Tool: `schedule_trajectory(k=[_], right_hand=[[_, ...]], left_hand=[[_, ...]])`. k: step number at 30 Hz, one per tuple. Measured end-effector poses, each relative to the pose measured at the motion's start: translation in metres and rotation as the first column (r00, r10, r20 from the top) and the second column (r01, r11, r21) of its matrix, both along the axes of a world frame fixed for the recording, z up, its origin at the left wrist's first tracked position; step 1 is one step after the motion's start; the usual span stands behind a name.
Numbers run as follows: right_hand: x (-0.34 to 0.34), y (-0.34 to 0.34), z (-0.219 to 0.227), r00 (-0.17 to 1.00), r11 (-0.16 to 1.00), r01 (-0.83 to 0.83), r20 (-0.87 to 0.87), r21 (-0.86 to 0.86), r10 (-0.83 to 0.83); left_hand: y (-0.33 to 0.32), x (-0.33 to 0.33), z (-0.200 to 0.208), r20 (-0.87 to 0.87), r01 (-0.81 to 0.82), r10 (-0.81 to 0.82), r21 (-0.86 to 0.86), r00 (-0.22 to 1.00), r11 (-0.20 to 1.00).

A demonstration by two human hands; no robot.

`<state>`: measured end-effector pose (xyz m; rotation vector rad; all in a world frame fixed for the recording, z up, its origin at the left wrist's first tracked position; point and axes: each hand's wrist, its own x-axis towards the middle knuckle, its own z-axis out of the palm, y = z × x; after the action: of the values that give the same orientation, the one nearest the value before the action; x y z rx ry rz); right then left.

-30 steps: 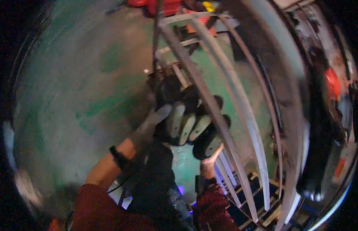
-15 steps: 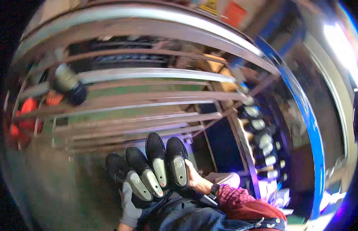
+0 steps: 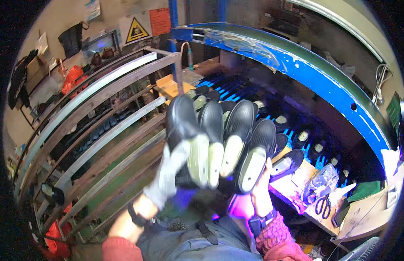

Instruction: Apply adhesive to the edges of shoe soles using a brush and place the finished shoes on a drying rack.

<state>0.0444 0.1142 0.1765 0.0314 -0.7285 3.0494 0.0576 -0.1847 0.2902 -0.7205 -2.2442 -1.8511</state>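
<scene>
A row of several black slip-on shoes (image 3: 212, 121), each with a pale shoe last in its opening, is squeezed between my two hands with toes pointing away. My gloved left hand (image 3: 168, 173) presses on the outer side of the leftmost shoe (image 3: 181, 118). At the other end, my bare right hand (image 3: 262, 192) grips the rightmost shoe (image 3: 262, 138); part of its fingers is hidden behind it. Just right of that hand, another black shoe (image 3: 288, 162) with a last lies at the bench edge.
A metal-barred rack (image 3: 100, 172) stands at left. A blue machine frame (image 3: 315, 87) arches over more shoes and blue prongs at right. Scissors (image 3: 323, 207) and a clear plastic bag (image 3: 320, 179) lie on the bench (image 3: 287, 194). A warning sign (image 3: 136, 30) hangs behind.
My view has swung to the right, from the rack toward the blue machine. Both hands have raised the row of shoes, still gripped between them.
</scene>
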Motion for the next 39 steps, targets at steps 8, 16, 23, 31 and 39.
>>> schedule_trajectory(k=[8,16,23,31,39], right_hand=[[-0.160,-0.003,0.058,0.978,0.988,0.127,-0.154,-0.087,-0.139],[-0.236,0.017,0.064,0.938,0.880,0.208,0.170,0.427,-0.303],[-0.206,0.041,0.036,0.762,0.363,0.318,-0.008,0.876,-0.648],[-0.115,0.000,0.015,0.831,-0.063,0.397,-0.388,0.915,-0.398],[-0.125,-0.022,-0.005,0.841,0.135,0.402,-0.307,0.906,-0.445]], left_hand=[[0.059,-0.277,0.046,0.579,0.155,-0.434,0.467,0.690,0.870],[0.058,-0.363,-0.012,-0.348,-0.534,0.410,-0.634,0.843,0.560],[0.060,-0.268,-0.005,-0.444,-0.443,0.238,-0.444,0.864,0.779],[0.025,-0.045,0.102,-0.187,0.237,-0.223,0.053,0.957,0.970],[-0.019,0.051,0.170,-0.356,0.513,-0.505,-0.080,0.786,0.855]])
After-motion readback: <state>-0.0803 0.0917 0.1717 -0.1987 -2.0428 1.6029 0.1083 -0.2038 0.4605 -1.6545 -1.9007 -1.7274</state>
